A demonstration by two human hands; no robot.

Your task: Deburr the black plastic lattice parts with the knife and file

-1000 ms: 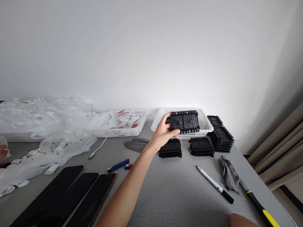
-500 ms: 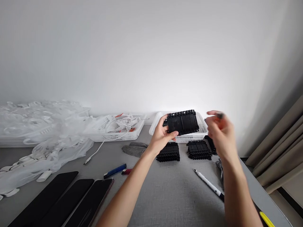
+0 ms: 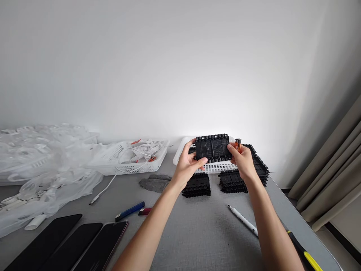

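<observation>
My left hand [image 3: 186,162] is closed on the left end of a black ribbed plastic panel [image 3: 213,148], thumb on its front face. The panel is held up in front of a white basket [image 3: 222,166]. At the panel's right edge, my right hand [image 3: 244,161] is closed around an orange-and-black battery [image 3: 238,145], its thumb touching the panel. Below the hands lie two stacks of similar black panels, a left stack [image 3: 196,185] and a middle stack [image 3: 231,182]. A larger stack [image 3: 260,168] stands behind my right wrist, partly hidden.
A second white basket [image 3: 135,167] holds cables and bagged items. Clear plastic bags [image 3: 56,158] cover the left side. Three dark phone-like slabs [image 3: 81,242], a blue lighter-like object [image 3: 129,211], a grey cloth [image 3: 153,183], a white marker [image 3: 242,219] and a black-and-yellow handle [image 3: 304,252] lie around.
My right hand has moved left and slightly down to the panel's right edge, bringing the battery with it. My left hand still holds the panel, and the view has shifted slightly.
</observation>
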